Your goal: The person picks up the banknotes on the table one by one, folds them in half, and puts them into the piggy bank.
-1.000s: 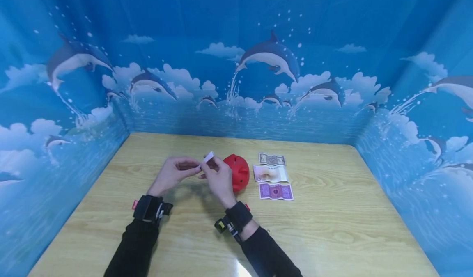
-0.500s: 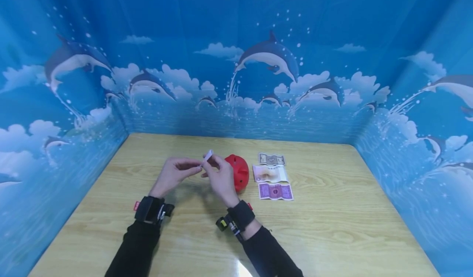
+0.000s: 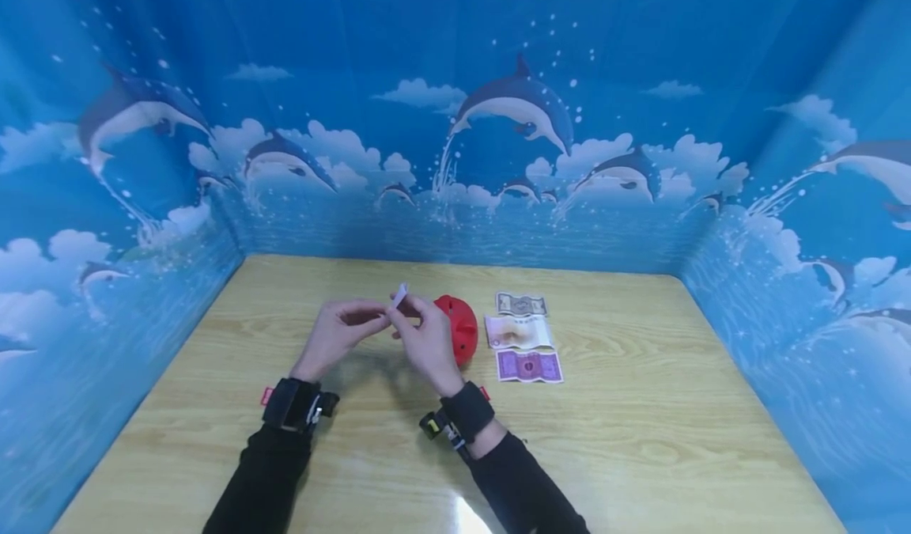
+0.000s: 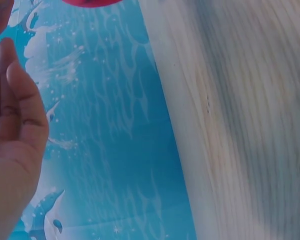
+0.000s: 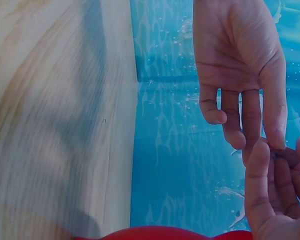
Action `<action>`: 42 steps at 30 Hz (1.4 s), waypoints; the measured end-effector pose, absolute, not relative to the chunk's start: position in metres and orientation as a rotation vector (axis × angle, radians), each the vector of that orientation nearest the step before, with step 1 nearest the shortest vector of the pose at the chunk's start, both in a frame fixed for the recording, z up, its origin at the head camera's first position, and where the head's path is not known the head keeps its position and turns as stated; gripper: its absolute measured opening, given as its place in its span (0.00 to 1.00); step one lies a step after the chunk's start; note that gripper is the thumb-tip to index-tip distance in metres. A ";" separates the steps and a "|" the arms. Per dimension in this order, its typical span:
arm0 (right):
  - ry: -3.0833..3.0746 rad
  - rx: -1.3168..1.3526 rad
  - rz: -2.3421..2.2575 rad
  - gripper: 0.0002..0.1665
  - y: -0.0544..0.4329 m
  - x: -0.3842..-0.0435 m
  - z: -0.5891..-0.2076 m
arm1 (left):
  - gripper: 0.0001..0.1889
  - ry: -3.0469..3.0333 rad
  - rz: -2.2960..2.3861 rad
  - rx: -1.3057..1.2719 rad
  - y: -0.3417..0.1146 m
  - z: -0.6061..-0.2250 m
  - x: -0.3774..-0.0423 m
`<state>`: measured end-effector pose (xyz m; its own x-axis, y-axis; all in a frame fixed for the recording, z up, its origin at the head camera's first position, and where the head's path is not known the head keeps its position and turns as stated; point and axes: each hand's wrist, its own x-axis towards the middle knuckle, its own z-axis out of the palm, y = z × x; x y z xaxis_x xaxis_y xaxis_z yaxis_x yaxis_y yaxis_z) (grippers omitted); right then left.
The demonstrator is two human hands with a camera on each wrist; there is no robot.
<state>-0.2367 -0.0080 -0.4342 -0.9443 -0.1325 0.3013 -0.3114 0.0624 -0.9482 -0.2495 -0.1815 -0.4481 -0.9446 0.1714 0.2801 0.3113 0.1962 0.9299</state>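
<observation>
Fingers of the right hand [image 3: 429,342] are pinching a paper strip [image 3: 400,293], poking above them; the left hand [image 3: 334,337] seems to be pinching it too, though overlap is hiding this. Uneven tugging would be risking a tear or slip.

Pale wood-grain table [image 3: 640,407], red piggy bank [image 3: 464,330], three creased banknotes [image 3: 519,333] lined up beside it

less of the white paper slip [image 3: 400,294] showing than a second ago, right hand [image 3: 430,342] hiding slightly more of the red piggy bank [image 3: 463,331]
</observation>
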 end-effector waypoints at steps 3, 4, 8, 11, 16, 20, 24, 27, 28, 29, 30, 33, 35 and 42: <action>-2.208 0.474 1.963 0.17 -0.006 -0.238 -0.436 | 0.16 -2.317 -1.858 -0.461 -0.178 -0.449 -0.250; -2.216 0.475 1.947 0.17 -0.005 -0.239 -0.437 | 0.16 -2.318 -1.855 -0.448 -0.176 -0.449 -0.250; -2.255 0.493 1.847 0.16 0.002 -0.241 -0.437 | 0.15 -2.340 -1.838 -0.423 -0.167 -0.447 -0.248; -2.272 0.527 1.774 0.15 0.008 -0.242 -0.436 | 0.15 -2.351 -1.793 -0.436 -0.159 -0.436 -0.240; -2.290 0.568 1.632 0.15 0.016 -0.244 -0.432 | 0.14 -2.294 -1.780 -0.452 -0.148 -0.426 -0.234; -2.311 0.588 1.576 0.15 0.022 -0.246 -0.429 | 0.14 -2.277 -1.783 -0.441 -0.142 -0.426 -0.234; -2.356 0.601 1.462 0.15 0.029 -0.250 -0.429 | 0.13 -2.285 -1.729 -0.408 -0.134 -0.424 -0.234; -2.373 0.612 1.410 0.15 0.035 -0.252 -0.428 | 0.13 -2.281 -1.694 -0.392 -0.130 -0.435 -0.243; -2.372 0.614 1.406 0.15 0.037 -0.253 -0.428 | 0.13 -2.278 -1.694 -0.394 -0.129 -0.438 -0.246; -2.372 0.609 1.402 0.15 0.039 -0.254 -0.427 | 0.13 -2.276 -1.697 -0.396 -0.128 -0.442 -0.250; -2.371 0.605 1.401 0.15 0.040 -0.254 -0.426 | 0.14 -2.272 -1.716 -0.392 -0.127 -0.446 -0.253; -2.364 0.584 1.399 0.15 0.045 -0.256 -0.424 | 0.15 -2.263 -1.762 -0.392 -0.122 -0.447 -0.256; -2.361 0.572 1.398 0.16 0.047 -0.257 -0.424 | 0.15 -2.258 -1.785 -0.381 -0.118 -0.446 -0.257; -2.339 0.520 1.464 0.16 0.057 -0.260 -0.422 | 0.15 -2.242 -1.784 -0.357 -0.105 -0.443 -0.265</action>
<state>-0.2601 0.0566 -0.4218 -0.8780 -0.1293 0.4609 -0.4711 0.4047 -0.7838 -0.2649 -0.1048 -0.4428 -0.9377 0.0329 0.3460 0.3445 0.2188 0.9129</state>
